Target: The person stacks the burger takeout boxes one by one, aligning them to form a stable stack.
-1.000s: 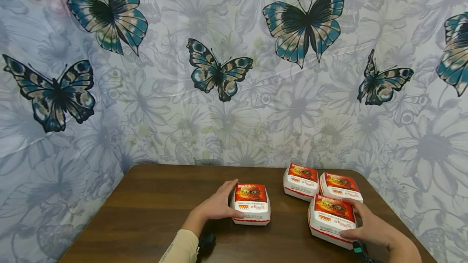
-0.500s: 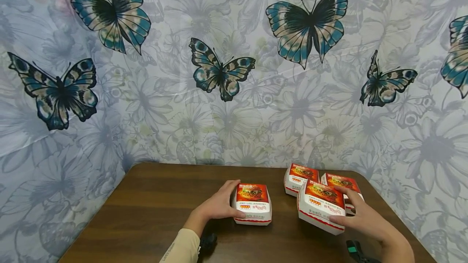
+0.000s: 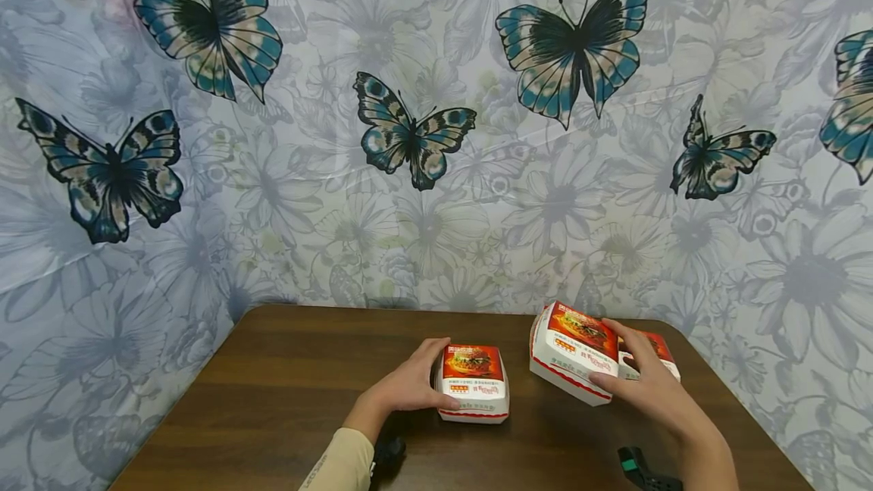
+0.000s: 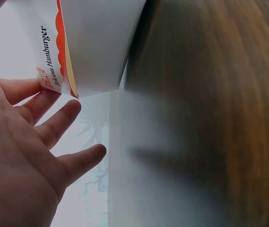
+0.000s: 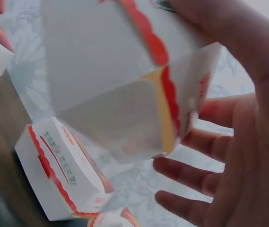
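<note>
My left hand (image 3: pixel 402 381) grips a white hamburger box (image 3: pixel 474 385) with a red burger picture on its lid, thumb at the front and fingers along the left side. In the left wrist view the ring and little fingers spread free of it. My right hand (image 3: pixel 655 381) holds a second hamburger box (image 3: pixel 573 354) by its right side, raised and tilted. Its plain underside shows in the right wrist view. Behind it, a third box (image 3: pixel 658 347) is partly covered by the hand; the fourth is hidden in the head view. Two standing boxes (image 5: pixel 61 172) show below the raised one.
The brown wooden table (image 3: pixel 293 385) stretches left of the boxes. A wall cloth (image 3: pixel 307 233) printed with flowers and butterflies hangs right behind its back edge. Small black devices (image 3: pixel 641 468) sit at both wrists.
My right hand has lifted its box off the table and moved it left and back, over the place of the rear left box. The left hand and its box have stayed put.
</note>
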A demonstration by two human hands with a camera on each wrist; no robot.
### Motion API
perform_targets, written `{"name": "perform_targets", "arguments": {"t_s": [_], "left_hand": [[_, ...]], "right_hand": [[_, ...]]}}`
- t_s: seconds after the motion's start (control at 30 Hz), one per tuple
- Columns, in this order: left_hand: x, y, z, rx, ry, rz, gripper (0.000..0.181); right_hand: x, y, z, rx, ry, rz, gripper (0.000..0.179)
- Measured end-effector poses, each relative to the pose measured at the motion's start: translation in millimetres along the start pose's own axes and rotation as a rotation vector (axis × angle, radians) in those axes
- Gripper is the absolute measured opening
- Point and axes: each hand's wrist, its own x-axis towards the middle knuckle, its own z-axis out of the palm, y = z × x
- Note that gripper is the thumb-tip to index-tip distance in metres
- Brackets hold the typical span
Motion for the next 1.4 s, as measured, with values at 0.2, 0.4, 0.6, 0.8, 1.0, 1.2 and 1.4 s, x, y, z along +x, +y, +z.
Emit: {"name": "perform_targets", "arguments": {"t_s": [0.2, 0.4, 0.6, 0.8, 1.0, 1.2, 1.4], "left_hand": [[1.3, -1.9, 2.3, 0.011, 0.004, 0.011, 0.111], [4.2, -3.5, 5.1, 0.032, 0.012, 0.026, 0.112], [4.5, -3.4, 6.2, 0.027, 0.014, 0.036, 0.112], [5.3, -4.7, 6.6, 0.004, 0.008, 0.028, 0.112], [3.8, -3.0, 6.3, -0.005, 0.009, 0.023, 0.112], [3.0, -1.8, 7.3, -0.008, 0.008, 0.018, 0.112], [3.0, 1.8, 8.1, -0.006, 0.019, 0.022, 0.113]], "right_hand": [[7.6, -7, 15, -0.059, 0.085, -0.097, 0.085], [16.5, -14, 32, -0.011, 0.099, -0.137, 0.086], [23.5, -16, 46, -0.004, 0.104, -0.149, 0.088], [31.6, -19, 61, 0.01, 0.109, -0.185, 0.091], [36.0, -21, 71, 0.03, 0.101, -0.196, 0.091], [34.1, -24, 75, 0.039, 0.079, -0.193, 0.091], [33.9, -31, 85, 0.019, 0.026, -0.188, 0.092]]}}
